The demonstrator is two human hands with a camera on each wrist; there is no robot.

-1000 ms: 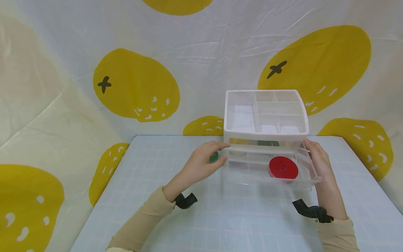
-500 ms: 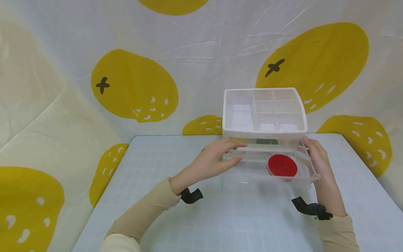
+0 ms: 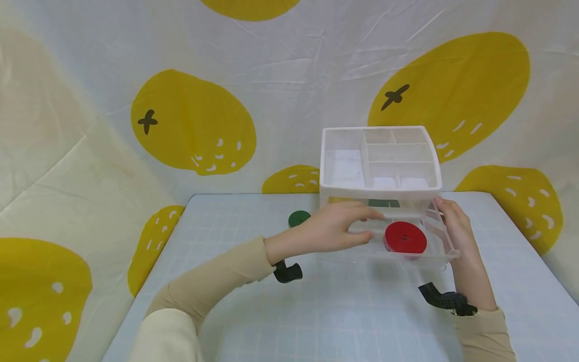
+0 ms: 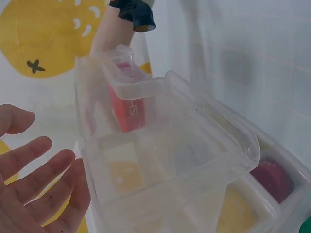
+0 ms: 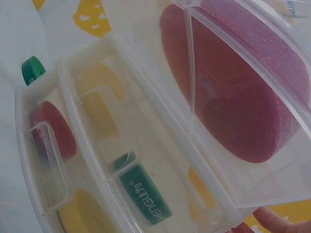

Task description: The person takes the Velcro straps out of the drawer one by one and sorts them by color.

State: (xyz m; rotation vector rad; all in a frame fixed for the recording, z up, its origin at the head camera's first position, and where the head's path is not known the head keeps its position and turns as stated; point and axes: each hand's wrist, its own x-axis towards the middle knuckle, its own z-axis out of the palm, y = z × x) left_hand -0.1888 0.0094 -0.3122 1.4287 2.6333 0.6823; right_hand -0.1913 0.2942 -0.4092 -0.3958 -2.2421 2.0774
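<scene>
Red roll lettered "SH", green roll reading "HENGLI", left fingers parted wide, right fingers against cabinet, grip unclear

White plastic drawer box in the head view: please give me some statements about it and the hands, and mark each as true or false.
1. The red round roll lies in the open clear plastic drawer. True.
2. The left hand grips this roll. False: it holds nothing.
3. The right hand is at the drawer's right side. True.
4. No roll lies outside the white plastic box. False: a green round roll is on the pale blue grid tablecloth, left of the box.
</scene>
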